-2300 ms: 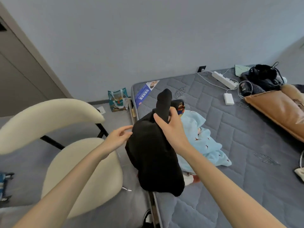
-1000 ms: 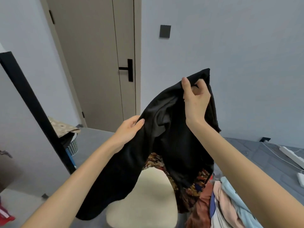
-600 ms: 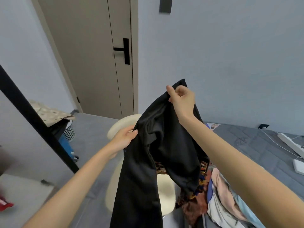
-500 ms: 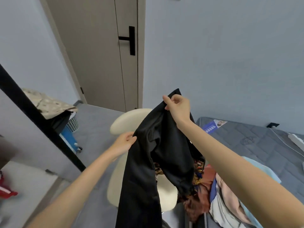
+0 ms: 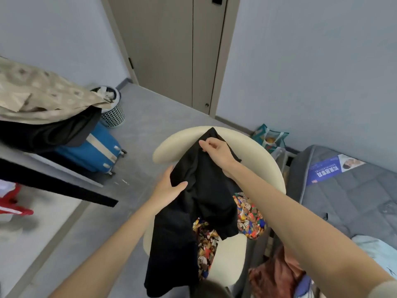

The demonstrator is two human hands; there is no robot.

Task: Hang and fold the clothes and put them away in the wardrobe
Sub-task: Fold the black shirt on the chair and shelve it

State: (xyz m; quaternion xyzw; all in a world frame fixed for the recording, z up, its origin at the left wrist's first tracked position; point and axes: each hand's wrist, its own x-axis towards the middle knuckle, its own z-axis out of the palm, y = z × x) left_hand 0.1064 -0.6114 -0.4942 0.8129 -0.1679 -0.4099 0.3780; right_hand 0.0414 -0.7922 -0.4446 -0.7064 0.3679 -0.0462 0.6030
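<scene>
Holding the black garment (image 5: 199,203) up over the cream chair (image 5: 227,263), the right hand (image 5: 217,150) pinches its top edge while the left hand (image 5: 169,186) clamps the side, probably to spread it out and find its shape before folding or hanging.

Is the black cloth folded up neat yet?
No. The black cloth hangs loose and crumpled from both hands, left hand, right hand.
</scene>
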